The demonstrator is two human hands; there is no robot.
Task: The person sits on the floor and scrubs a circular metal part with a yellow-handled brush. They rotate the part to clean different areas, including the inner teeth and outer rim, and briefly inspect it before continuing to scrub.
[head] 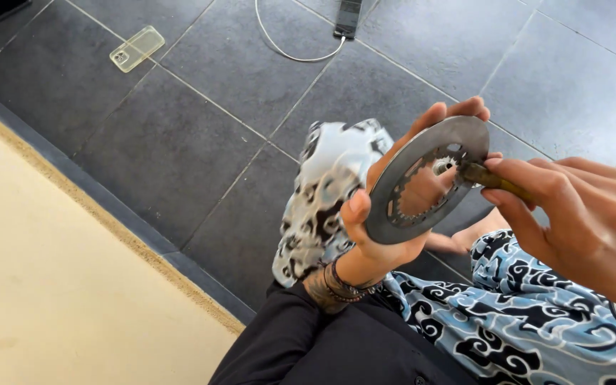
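Left hand (386, 214) gripped the steel ring plate (425, 178) by its rim, up over the lap. Right hand (579, 214) pinched a small brush (490, 178) against its toothed centre. Looked stiff, thin, probably slippery.

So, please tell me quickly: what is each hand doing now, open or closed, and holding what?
Left hand: closed around the edge of a grey metal disc.
Right hand: closed on a small brownish tool, its tip at the disc's toothed inner opening.
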